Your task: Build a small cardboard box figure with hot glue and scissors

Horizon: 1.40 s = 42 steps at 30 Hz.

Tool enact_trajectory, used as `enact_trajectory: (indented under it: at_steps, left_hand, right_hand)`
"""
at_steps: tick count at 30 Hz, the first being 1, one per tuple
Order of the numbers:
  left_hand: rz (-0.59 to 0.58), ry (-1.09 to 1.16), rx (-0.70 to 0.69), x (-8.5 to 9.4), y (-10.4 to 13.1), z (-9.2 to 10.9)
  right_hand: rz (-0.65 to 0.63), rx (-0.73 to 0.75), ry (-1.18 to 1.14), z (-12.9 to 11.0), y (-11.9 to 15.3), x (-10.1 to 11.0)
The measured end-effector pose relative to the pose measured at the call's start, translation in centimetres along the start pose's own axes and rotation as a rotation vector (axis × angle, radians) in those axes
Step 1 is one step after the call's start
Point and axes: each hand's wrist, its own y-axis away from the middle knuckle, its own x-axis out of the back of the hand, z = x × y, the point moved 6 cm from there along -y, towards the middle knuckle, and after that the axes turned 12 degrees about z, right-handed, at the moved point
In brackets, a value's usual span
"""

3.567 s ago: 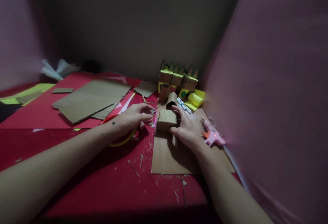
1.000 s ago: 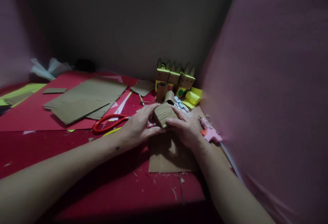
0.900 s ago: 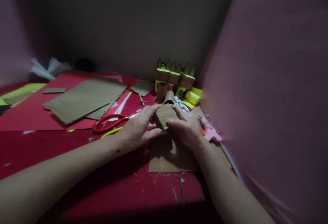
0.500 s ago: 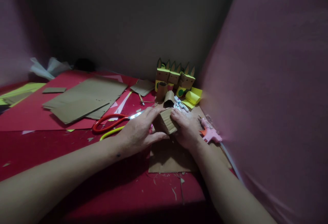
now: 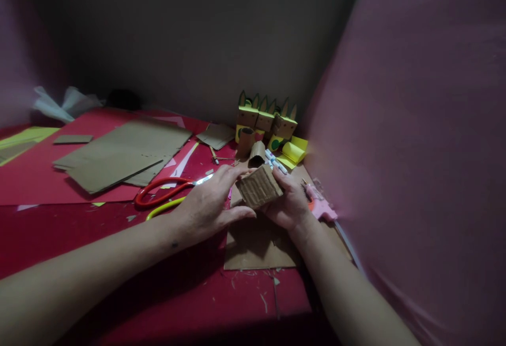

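A small ribbed cardboard box is held above a flat cardboard sheet. My right hand grips it from the right, thumb on its upper right corner. At its left side is my left hand, fingertips against the upper edge and thumb stretched out beneath, the fingers apart. Just beyond the box are a cardboard tube and several white markers. Beside my left wrist lie scissors with red and yellow handles, blades partly hidden by the hand.
Cardboard figures with pointed ears stand at the back beside curled yellow paper. A pink glue gun lies at the right. Large cardboard pieces rest on red paper at the left. A pink sheet rises on the right.
The cardboard box has been turned, so its broad ribbed face now shows. My left hand has loosened around it, and the view has shifted slightly.
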Motion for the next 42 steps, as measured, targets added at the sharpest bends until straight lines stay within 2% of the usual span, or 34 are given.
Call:
enact_trajectory:
  at_steps: [8, 15, 19, 25, 32, 36, 42]
  left_hand:
    - [0.007, 0.047, 0.051, 0.1, -0.2, 0.1]
    - [-0.007, 0.121, 0.081, -0.2, -0.1, -0.1]
    - [-0.007, 0.136, 0.113, -0.1, -0.1, -0.1]
    - [-0.060, 0.157, 0.204, 0.1, -0.3, 0.0]
    - [0.012, 0.151, 0.160, 0.1, -0.1, -0.1]
    - [-0.005, 0.159, 0.225, 0.3, -0.4, 0.1]
    - [-0.058, 0.229, 0.392, 0.7, -1.1, 0.5]
  right_hand:
    - [0.034, 0.120, 0.047, -0.4, 0.0, 0.0]
    - [-0.118, 0.241, 0.107, -1.0, 0.7, -0.7]
    - [-0.154, 0.252, 0.119, -1.1, 0.8, -0.8]
    - [-0.083, 0.294, 0.119, -1.3, 1.0, -0.8]
    - [-0.038, 0.315, 0.126, -1.5, 1.0, -0.8]
    - [-0.014, 0.314, 0.136, -1.5, 0.9, -0.8]
    - [-0.021, 0.335, 0.149, -1.5, 0.9, -0.9]
